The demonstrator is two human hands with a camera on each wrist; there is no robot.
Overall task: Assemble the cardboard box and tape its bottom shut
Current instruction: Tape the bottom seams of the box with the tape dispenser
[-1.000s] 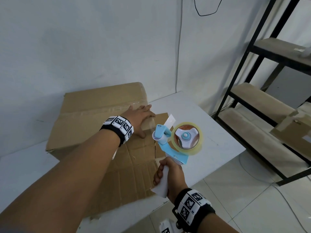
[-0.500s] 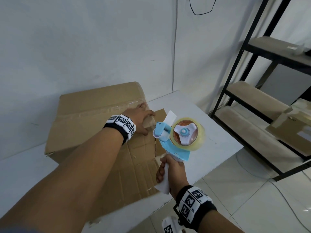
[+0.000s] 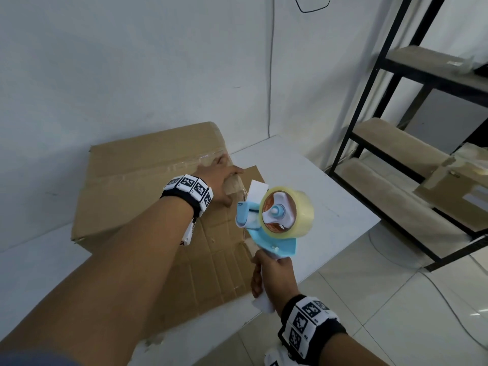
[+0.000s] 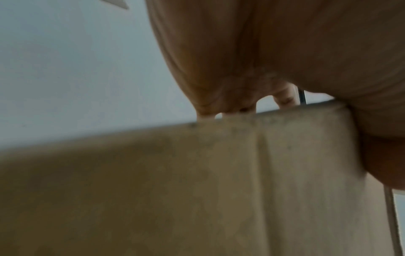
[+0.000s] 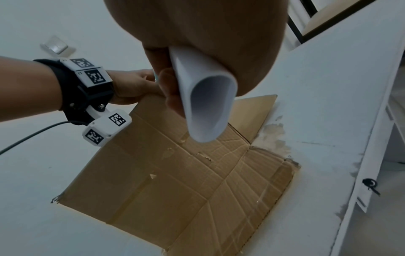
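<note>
A brown cardboard box (image 3: 148, 165) stands on the white table (image 3: 303, 180) against the wall, with clear tape along its top seam. One flap (image 3: 219, 254) lies flat toward me. My left hand (image 3: 219, 178) rests flat on the box's top right edge, fingers straight. The left wrist view shows the fingers (image 4: 285, 98) reaching just past the cardboard (image 4: 197, 190). My right hand (image 3: 272, 276) grips the white handle (image 5: 206, 97) of a blue tape dispenser (image 3: 285, 212) with a clear roll, held in the air just right of the box.
A black metal shelf rack (image 3: 390, 143) stands right of the table, with cardboard pieces (image 3: 454, 186) on a lower shelf. A thin cable (image 3: 270, 75) runs down the wall behind the box. White tiled floor lies below the table's front right edge.
The dispenser has tilted slightly in my right hand, its roll now turned more sideways. My left hand has stayed on the box's top right edge.
</note>
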